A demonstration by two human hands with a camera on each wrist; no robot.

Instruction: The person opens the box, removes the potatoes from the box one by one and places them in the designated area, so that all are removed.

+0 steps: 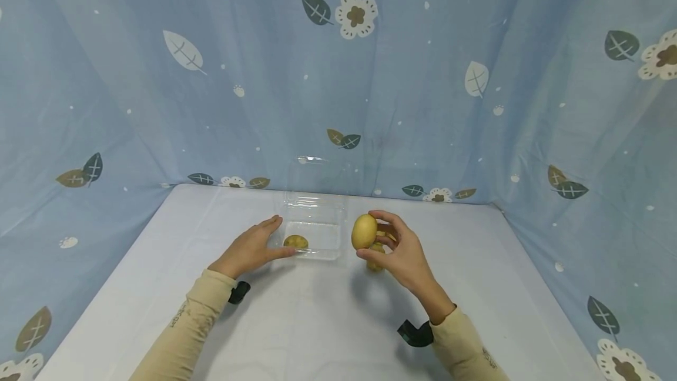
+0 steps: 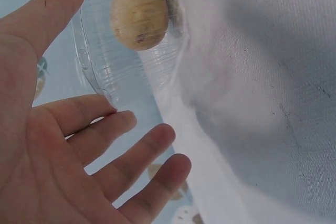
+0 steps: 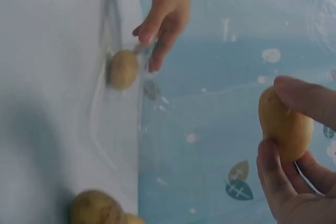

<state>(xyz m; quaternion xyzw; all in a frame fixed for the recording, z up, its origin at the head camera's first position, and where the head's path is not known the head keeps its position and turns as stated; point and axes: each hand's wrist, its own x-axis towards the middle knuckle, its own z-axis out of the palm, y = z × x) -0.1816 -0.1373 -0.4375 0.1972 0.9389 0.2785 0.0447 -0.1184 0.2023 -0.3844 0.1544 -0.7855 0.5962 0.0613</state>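
Observation:
My right hand (image 1: 406, 256) pinches a smooth yellow potato (image 1: 364, 231) between thumb and fingertips, raised above the table. The same held potato (image 3: 286, 124) shows its rounded side in the right wrist view. A clear plastic clamshell box (image 1: 324, 235) stands with its lid up, and one potato (image 1: 295, 242) lies in its near left corner. At the box's left side is my left hand (image 1: 255, 250), fingers spread and fairly straight, thumb along the near rim. In the left wrist view, the potato (image 2: 139, 14) shows through the clear wall beside that thumb.
Behind the right hand, more potatoes (image 1: 376, 260) rest on the white tablecloth (image 1: 317, 322), partly hidden by it. The clear raised lid (image 1: 317, 178) stands near the blue patterned curtain (image 1: 264, 75) at the back. Each wrist carries a black mount (image 1: 415, 333).

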